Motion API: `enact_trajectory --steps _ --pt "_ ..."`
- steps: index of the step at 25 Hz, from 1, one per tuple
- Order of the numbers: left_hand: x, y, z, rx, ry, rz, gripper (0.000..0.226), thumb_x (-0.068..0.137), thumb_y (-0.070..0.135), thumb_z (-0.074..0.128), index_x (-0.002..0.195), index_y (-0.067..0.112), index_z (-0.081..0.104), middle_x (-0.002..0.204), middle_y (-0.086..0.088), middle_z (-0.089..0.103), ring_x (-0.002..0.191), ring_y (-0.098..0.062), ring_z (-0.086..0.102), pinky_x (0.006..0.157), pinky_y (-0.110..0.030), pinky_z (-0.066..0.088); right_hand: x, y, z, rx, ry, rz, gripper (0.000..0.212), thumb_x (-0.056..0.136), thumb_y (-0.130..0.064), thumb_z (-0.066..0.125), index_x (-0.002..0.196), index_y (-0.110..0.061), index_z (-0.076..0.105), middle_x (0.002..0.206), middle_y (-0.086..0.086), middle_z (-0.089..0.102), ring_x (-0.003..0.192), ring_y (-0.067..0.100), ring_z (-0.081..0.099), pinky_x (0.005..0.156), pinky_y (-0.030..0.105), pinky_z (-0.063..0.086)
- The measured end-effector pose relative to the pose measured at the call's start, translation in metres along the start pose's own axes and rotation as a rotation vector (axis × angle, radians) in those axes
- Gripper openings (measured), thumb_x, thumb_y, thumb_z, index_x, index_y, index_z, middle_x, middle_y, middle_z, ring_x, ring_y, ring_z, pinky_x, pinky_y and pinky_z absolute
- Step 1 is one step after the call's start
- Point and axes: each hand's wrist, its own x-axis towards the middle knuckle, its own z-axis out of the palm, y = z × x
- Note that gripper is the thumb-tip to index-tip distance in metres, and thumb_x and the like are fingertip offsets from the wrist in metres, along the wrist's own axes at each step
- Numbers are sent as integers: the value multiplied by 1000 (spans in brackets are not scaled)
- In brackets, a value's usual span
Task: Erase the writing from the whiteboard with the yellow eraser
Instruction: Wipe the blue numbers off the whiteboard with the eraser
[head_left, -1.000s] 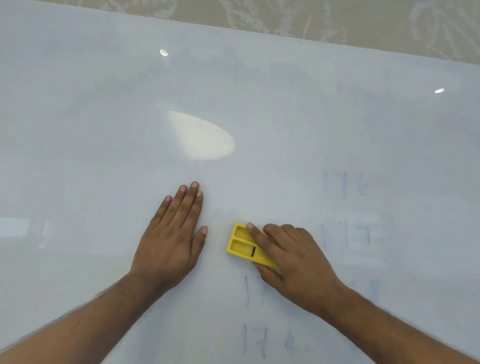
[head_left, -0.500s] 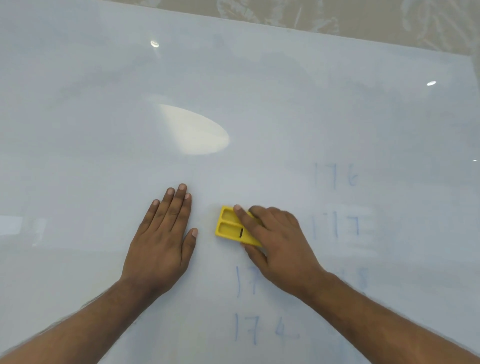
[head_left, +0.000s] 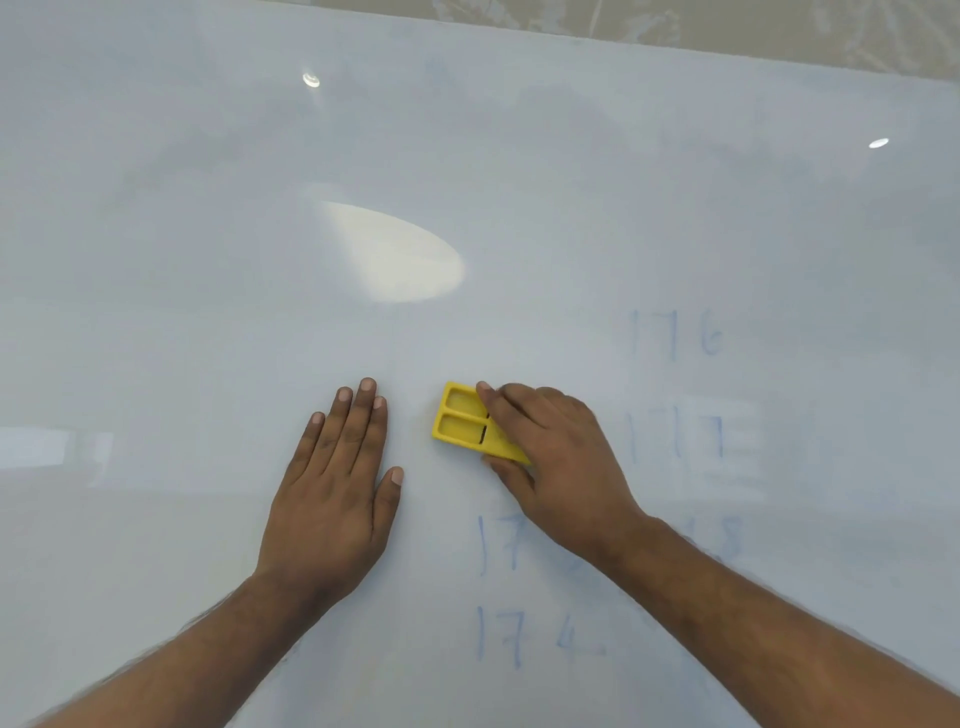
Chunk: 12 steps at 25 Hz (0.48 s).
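A large whiteboard (head_left: 208, 260) fills the view. My right hand (head_left: 556, 457) grips the yellow eraser (head_left: 460, 423) from above, fingers and thumb curled round it, pressing it flat on the board. My left hand (head_left: 337, 483) rests flat on the board just left of the eraser, fingers straight. Faint blue numbers remain: "176" (head_left: 675, 335) and a smeared "117" (head_left: 675, 436) to the right of the eraser, "17" (head_left: 498, 543) and "174" (head_left: 535, 636) below it. More blue marks (head_left: 727, 535) show past my right forearm.
The board's far edge (head_left: 623, 39) runs along the top, with a beige patterned surface (head_left: 779, 26) beyond it. A bright oval light reflection (head_left: 395, 254) lies above my left hand.
My right hand has slid the eraser slightly up and to the left on the board. My left hand stays flat beside it.
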Motion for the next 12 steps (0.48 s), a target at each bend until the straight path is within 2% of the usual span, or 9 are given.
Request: enact_trajectory --steps 8,12 --pt "-15 12 1 -18 -23 -33 64 103 36 29 159 5 20 169 -9 16 157 -24 13 126 -43 13 -61 6 -9 -72 -124 -163 53 99 -38 50 145 -12 42 129 5 56 107 28 56 93 39 44" --pt "-19 16 2 -8 -27 -20 65 102 33 30 159 4 19 169 -10 15 157 -25 13 127 -43 12 -53 37 -28 -93 -51 -10 58 95 -42 48 142 -7 44 125 8 58 108 29 56 93 37 41"
